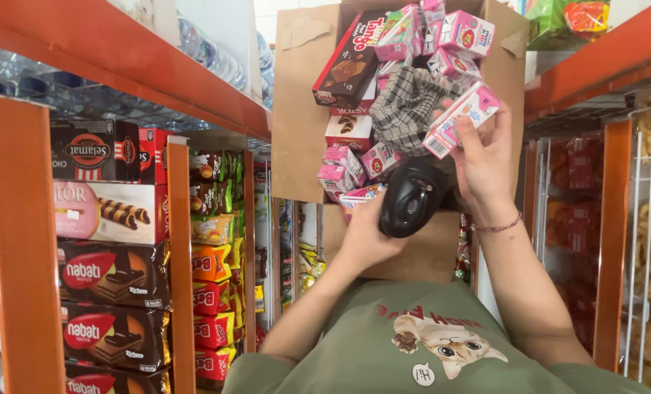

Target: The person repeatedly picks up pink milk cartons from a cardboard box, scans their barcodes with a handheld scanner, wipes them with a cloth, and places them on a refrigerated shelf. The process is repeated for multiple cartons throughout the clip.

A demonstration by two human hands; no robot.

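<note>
My left hand point(364, 237) grips a black handheld scanner point(411, 195), its head raised toward the carton. In my right hand point(486, 166) is a small pink drink carton point(458, 120), held just above the scanner. Both hands are over an open cardboard box point(300, 109) that rests against my green shirt. Inside the box lie several small pink cartons point(344, 164), a dark red wafer box point(347, 62) and a checked grey cloth point(409, 106). A thin bracelet circles my right wrist.
Orange metal shelving point(22, 241) on the left holds wafer and biscuit boxes point(110, 273) and colourful snack packs point(212, 263). More orange shelving point(610, 241) and a white wire rack point(643, 219) with snack bags stand on the right. Water bottles point(216, 58) sit on the upper shelf.
</note>
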